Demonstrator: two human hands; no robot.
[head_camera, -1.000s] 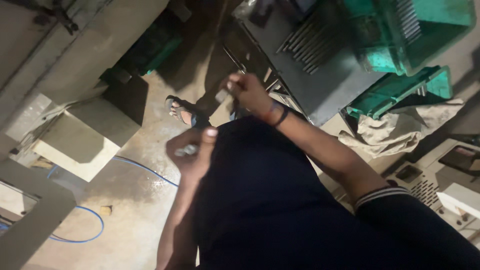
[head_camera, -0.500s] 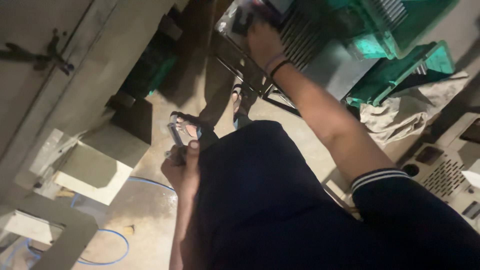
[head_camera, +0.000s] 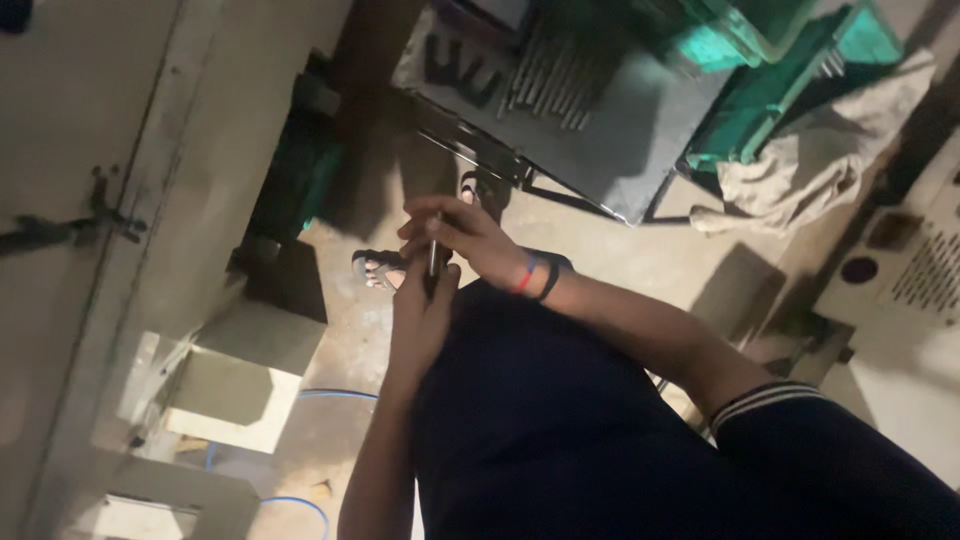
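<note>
Head view, centre of the frame: the right hand (head_camera: 470, 240) and left hand (head_camera: 425, 315) meet over the dark lap, fingers pinching a thin metal rod (head_camera: 434, 255) held upright between them. Similar rods (head_camera: 555, 75) lie on the grey tabletop (head_camera: 640, 140) at upper centre.

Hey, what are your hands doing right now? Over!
Left hand and right hand together, both gripping a thin metal rod. Dark tray of more rods beyond. Nothing between.

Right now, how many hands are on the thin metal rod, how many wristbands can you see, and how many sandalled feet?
Hands on the thin metal rod: 2, left hand and right hand
Wristbands: 2, one red, one black
Sandalled feet: 2
Total: 6
</note>
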